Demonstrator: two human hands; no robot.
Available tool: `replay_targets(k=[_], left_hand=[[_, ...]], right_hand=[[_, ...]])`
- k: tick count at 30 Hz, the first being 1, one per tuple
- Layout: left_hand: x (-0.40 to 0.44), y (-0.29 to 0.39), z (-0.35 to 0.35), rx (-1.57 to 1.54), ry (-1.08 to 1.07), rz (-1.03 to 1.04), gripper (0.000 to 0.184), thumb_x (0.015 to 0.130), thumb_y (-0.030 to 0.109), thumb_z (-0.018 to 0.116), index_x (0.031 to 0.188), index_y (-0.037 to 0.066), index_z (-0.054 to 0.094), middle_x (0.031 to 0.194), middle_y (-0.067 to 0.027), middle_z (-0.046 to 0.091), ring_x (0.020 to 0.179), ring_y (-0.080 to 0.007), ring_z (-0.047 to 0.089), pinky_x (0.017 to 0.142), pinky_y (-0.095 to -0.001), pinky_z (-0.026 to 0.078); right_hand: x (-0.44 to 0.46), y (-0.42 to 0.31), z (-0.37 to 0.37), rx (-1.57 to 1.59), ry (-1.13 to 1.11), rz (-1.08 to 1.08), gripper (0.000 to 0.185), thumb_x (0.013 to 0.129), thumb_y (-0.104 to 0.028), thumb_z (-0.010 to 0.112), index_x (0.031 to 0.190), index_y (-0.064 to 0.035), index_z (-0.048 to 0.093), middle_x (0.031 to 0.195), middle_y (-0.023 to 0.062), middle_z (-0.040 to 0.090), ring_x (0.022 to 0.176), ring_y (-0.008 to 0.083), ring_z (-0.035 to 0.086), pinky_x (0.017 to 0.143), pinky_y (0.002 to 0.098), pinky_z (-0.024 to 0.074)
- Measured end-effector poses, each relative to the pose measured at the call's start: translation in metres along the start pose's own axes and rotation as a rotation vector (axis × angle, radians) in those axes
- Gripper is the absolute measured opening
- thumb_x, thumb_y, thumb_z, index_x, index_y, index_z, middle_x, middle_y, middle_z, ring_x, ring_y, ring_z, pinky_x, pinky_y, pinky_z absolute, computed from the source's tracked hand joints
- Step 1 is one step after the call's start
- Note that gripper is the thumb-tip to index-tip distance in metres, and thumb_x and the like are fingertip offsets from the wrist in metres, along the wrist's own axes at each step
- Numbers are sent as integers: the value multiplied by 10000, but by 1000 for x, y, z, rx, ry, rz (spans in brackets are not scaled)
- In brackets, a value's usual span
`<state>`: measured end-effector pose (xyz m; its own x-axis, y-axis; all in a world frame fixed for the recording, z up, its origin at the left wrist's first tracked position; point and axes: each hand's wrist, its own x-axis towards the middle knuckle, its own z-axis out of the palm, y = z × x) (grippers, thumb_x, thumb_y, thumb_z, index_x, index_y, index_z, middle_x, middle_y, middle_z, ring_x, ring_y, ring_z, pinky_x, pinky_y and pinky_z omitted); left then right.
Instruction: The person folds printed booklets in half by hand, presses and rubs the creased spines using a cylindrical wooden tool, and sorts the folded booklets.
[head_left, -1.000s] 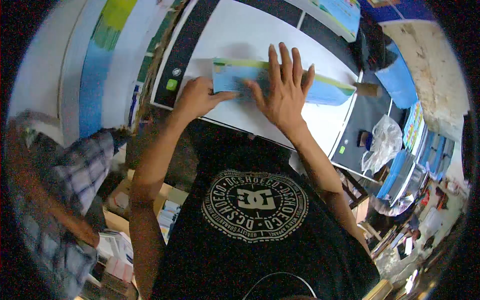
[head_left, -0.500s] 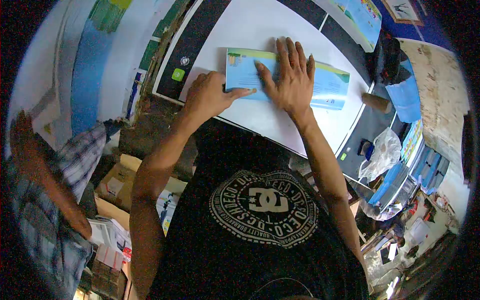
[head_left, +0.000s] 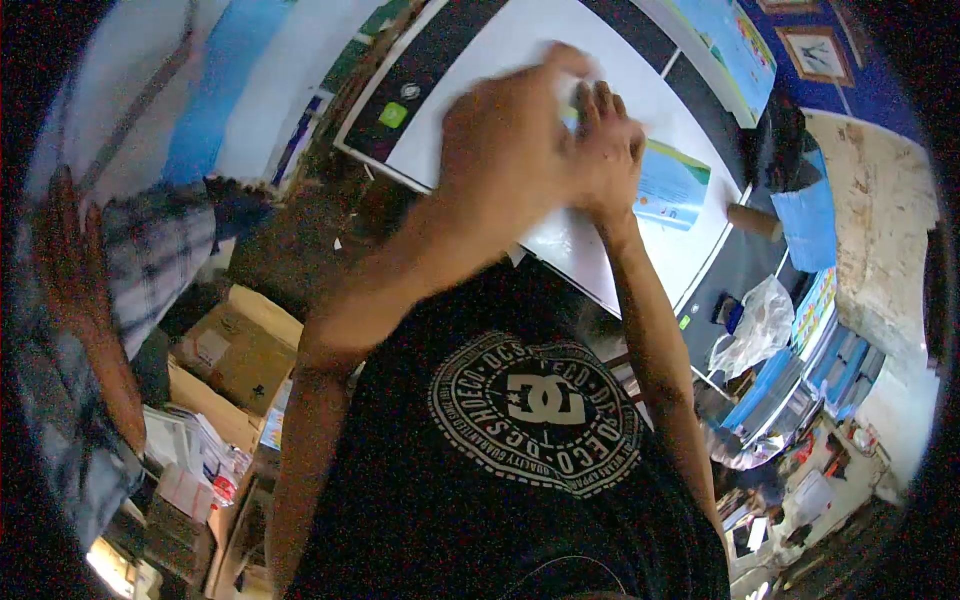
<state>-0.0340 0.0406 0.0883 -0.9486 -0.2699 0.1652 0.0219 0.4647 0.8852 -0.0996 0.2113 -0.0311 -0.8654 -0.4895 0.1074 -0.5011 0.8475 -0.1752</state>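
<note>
A blue printed sheet (head_left: 675, 188) with a green edge lies on a white board (head_left: 480, 85) with black side bands. Its right part shows; most of the left part is hidden behind my hands. My right hand (head_left: 610, 165) rests over the sheet, its fingers somewhat bent and apart, with nothing seen in them. Smeared by motion, my left hand (head_left: 515, 135) is raised in front of the board and overlaps my right hand in the view. Whether it holds anything cannot be made out.
A brown cylinder (head_left: 755, 221) and a clear plastic bag (head_left: 755, 325) lie right of the board. Stacked blue printed material (head_left: 715, 50) stands at its far edge. An open cardboard box (head_left: 235, 350) is at lower left, near another person's arm (head_left: 100, 340).
My left hand has lifted off the sheet's near left edge and swung up and right toward my right hand. My right hand's fingers look more bent. The whole view has shifted slightly.
</note>
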Motion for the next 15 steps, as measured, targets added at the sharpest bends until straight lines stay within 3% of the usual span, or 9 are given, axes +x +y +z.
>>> replay_targets(k=[2,4,6,8,9,12,15], left_hand=[[-12,24,23,-29,-60,159,429,829,401,761,1073,89,596,801,-128,652,719,-275,662,629,-412,499],[-26,45,44,-39,-83,255,420,860,436,701,1069,91,581,888,-174,673,866,-345,681,694,-488,507],[-38,56,66,-77,-196,299,436,856,421,674,1063,50,576,750,-103,668,629,-293,671,590,-424,535],[-45,61,71,-268,-212,241,375,869,426,635,1064,111,581,833,-128,676,800,-329,642,712,-531,415],[-44,64,67,-375,-326,166,356,884,456,596,1075,155,585,909,-165,683,962,-385,612,842,-657,302],[-46,66,63,-110,-10,331,392,875,452,607,1117,145,583,917,-145,657,1067,-391,583,971,-705,283],[-34,61,58,-74,136,357,390,858,384,650,1123,106,582,1014,-149,612,1055,-368,564,937,-607,366]], right_hand=[[1,-3,3,-29,-12,26,662,968,-560,416,1502,-171,376,1582,122,307,1466,327,260,1183,555,156],[2,-6,4,-62,-26,59,656,976,-564,395,1519,-199,346,1588,100,300,1470,305,255,1187,543,153],[3,-9,0,-74,-51,78,630,987,-542,392,1507,-188,370,1583,110,310,1470,307,258,1183,553,155],[3,-11,-3,-64,-53,71,620,991,-532,388,1505,-184,375,1582,112,311,1471,310,253,1184,557,148],[3,-11,-4,-59,-54,71,615,994,-527,386,1503,-182,378,1582,113,312,1472,312,250,1185,559,144],[4,-14,-5,-49,-55,79,616,994,-533,382,1501,-183,382,1580,116,316,1477,305,240,1185,560,141],[4,-6,6,-70,-31,53,627,981,-491,438,1510,-163,358,1589,119,293,1467,303,260,1177,560,168]])
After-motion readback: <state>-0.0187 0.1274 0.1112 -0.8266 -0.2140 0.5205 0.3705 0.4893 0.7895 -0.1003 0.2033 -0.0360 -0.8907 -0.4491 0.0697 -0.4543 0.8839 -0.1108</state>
